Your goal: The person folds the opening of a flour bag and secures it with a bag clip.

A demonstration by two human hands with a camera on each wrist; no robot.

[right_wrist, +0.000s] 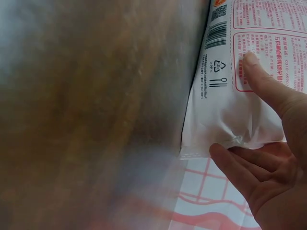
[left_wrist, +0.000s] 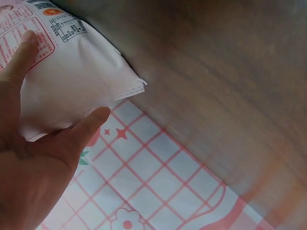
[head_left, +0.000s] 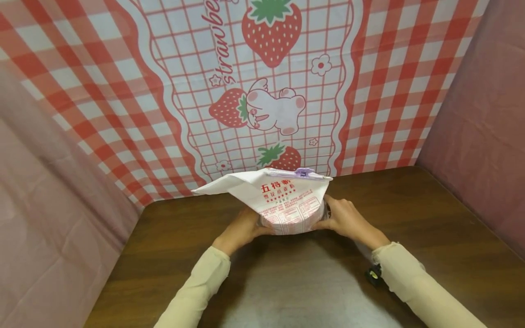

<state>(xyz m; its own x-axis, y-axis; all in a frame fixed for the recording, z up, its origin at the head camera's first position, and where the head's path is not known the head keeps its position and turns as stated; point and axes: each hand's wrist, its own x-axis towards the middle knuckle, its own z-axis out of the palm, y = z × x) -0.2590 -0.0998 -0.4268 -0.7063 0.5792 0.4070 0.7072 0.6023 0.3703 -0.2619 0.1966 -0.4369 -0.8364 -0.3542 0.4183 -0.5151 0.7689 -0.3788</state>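
Observation:
A white flour bag (head_left: 289, 207) with red print is upright at the middle of the table, its top folded over to the left. A purple sealing clip (head_left: 303, 172) runs along its upper edge. My left hand (head_left: 243, 226) grips the lower left side, thumb in front. On the opposite side my right hand (head_left: 346, 217) holds the bag the same way. In the left wrist view, the left thumb (left_wrist: 26, 55) lies on the printed face. The right thumb (right_wrist: 264, 79) presses beside the red-framed text in the right wrist view. Whether the bag's base touches the table cannot be told.
The brown wooden table (head_left: 295, 282) spreads around the bag. Behind it hangs a red-and-white checked strawberry cloth (head_left: 197, 91). Pink cloths (head_left: 480, 136) flank both sides. A small black object (head_left: 373, 275) shows beside the right sleeve cuff.

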